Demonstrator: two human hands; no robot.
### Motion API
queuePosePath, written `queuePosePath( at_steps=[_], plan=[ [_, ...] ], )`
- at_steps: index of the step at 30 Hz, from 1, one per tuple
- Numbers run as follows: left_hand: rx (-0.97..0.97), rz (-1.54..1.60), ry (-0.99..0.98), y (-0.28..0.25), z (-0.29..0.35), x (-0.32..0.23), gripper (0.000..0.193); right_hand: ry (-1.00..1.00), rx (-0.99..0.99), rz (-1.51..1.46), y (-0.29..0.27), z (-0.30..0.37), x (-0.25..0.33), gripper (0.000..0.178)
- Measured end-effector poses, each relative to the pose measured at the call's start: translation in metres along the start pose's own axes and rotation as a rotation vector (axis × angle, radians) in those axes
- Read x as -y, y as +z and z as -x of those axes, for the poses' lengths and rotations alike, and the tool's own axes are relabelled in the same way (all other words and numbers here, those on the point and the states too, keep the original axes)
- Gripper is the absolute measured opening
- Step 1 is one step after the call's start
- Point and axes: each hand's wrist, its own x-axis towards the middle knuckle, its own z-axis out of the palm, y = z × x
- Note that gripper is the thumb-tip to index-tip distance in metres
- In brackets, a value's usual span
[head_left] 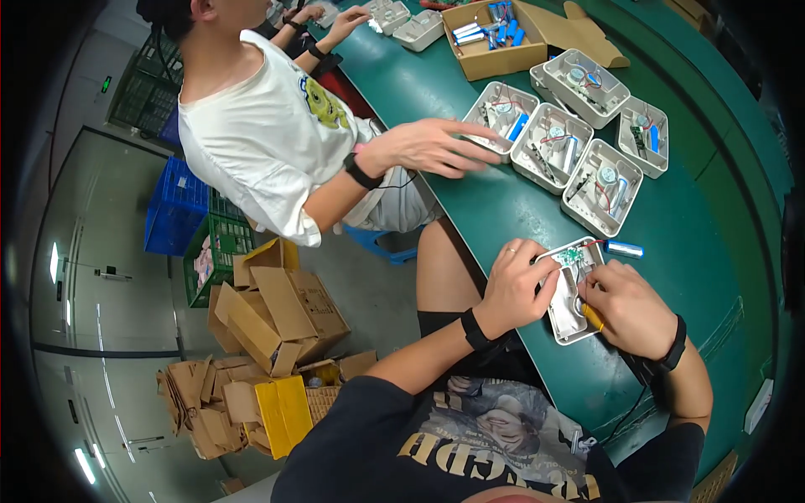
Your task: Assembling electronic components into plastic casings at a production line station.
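An open white plastic housing (563, 329) lies on the table in front of me. A small green circuit board (573, 256) shows at its far end. My left hand (521, 285) grips the housing's left wall, thumb and fingers closed at the rim near the board. Over the housing's right side, my right hand (631, 308) is closed around a slim tool with a yellow-orange part (593, 317); its kind is unclear. The right fingertips reach inside the housing and partly hide it. Just beyond them lies a blue cylindrical battery (624, 249), close to a red wire.
Several similar housings (602, 220) with wires and batteries stand farther along the green table (520, 220). Behind them is a cardboard box (501, 64) of batteries. A co-worker's hand (436, 149) reaches toward the housings from the left. Cardboard boxes (285, 314) sit on the floor.
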Motion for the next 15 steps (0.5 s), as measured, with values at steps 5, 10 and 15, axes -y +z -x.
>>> queuePosePath(
  at_steps=[5,10,15],
  plan=[
    [-0.009,0.0,0.014,0.002,0.001,0.004,0.007,0.002,0.013,0.03,-0.015,0.002,-0.012,0.027],
    [0.0,0.006,0.016,0.005,0.003,0.003,0.006,0.128,0.001,0.038,-0.046,0.007,-0.062,0.03],
    [0.012,0.014,0.012,0.008,0.004,0.003,0.006,0.164,-0.002,0.066,-0.021,0.005,-0.074,0.037]
  ],
)
